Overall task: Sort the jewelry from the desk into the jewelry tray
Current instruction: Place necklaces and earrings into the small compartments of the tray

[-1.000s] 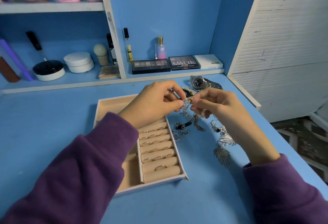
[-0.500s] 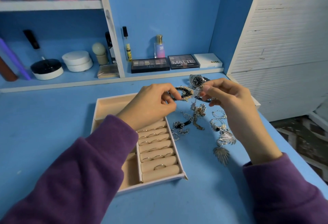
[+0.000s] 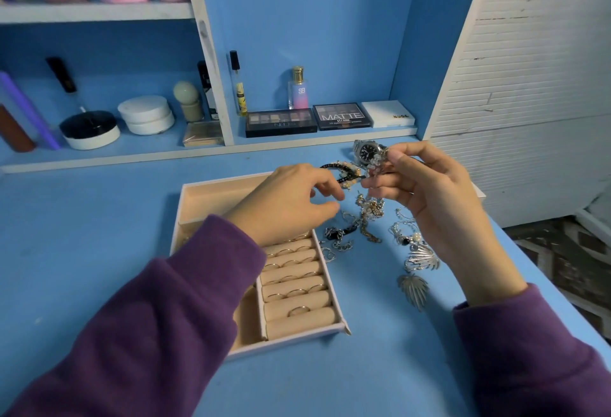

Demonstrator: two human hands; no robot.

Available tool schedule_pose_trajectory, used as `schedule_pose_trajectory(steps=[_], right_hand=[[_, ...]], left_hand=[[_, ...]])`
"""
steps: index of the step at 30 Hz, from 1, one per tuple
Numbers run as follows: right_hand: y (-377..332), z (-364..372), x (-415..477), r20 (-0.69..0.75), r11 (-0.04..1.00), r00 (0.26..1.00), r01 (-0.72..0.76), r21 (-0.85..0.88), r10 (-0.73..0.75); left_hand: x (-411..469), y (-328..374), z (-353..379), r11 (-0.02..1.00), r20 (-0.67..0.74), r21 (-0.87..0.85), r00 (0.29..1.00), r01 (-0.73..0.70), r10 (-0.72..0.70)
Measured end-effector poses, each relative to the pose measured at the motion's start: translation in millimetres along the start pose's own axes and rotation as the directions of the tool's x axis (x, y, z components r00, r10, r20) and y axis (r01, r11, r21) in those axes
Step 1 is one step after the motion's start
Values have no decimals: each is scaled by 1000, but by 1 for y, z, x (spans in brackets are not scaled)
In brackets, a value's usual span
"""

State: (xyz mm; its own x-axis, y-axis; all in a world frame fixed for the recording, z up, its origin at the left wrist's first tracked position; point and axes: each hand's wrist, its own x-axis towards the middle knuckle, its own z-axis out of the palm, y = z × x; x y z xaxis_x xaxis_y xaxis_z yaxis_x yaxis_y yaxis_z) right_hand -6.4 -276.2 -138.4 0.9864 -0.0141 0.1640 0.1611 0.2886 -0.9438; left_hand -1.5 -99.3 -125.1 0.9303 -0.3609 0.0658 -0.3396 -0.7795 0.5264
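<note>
Beige lining covers the jewelry tray (image 3: 211, 189), and its ring rolls (image 3: 299, 299) on the right side carry thin rings. The left hand (image 3: 289, 203) hovers over the tray's far right rim, fingers loosely curled, thumb and forefinger apart, with nothing visible between them. Right of the tray, the right hand (image 3: 429, 195) pinches a glittering silver piece (image 3: 376, 162) raised off the blue desk (image 3: 82, 251). The jewelry pile (image 3: 363, 228) lies between the tray's right rim and the desk's right edge. A watch (image 3: 366, 151) sits beyond the tray's far right corner. The desk stretches wide to the tray's left and front.
</note>
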Motion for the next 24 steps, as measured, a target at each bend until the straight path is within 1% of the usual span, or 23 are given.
schedule_pose_trajectory(steps=[3, 5, 9, 12, 15, 19, 24], right_hand=[[-1, 1, -1, 43, 1000, 999, -4, 11, 4], [-1, 0, -2, 58, 1000, 998, -2, -18, 3], [1, -3, -1, 36, 985, 999, 32, -170, -27], [1, -5, 0, 19, 980, 999, 31, -196, -28], [1, -5, 1, 36, 980, 999, 26, -195, -19], [4, -7, 2, 43, 982, 999, 4, -187, 4], [6, -8, 3, 14, 978, 1000, -16, -206, 20]], left_hand=[[3, 5, 7, 999, 23, 36, 1000, -8, 7], [5, 11, 13, 1000, 32, -4, 999, -2, 2], [9, 15, 20, 969, 28, -244, 999, 25, -19], [10, 16, 20, 930, -55, -367, 998, 10, -32], [10, 18, 17, 854, -104, -520, 994, -17, -43], [12, 14, 15, 839, -170, -541, 984, -48, -53], [11, 11, 11, 823, -190, -566, 978, -39, -84]])
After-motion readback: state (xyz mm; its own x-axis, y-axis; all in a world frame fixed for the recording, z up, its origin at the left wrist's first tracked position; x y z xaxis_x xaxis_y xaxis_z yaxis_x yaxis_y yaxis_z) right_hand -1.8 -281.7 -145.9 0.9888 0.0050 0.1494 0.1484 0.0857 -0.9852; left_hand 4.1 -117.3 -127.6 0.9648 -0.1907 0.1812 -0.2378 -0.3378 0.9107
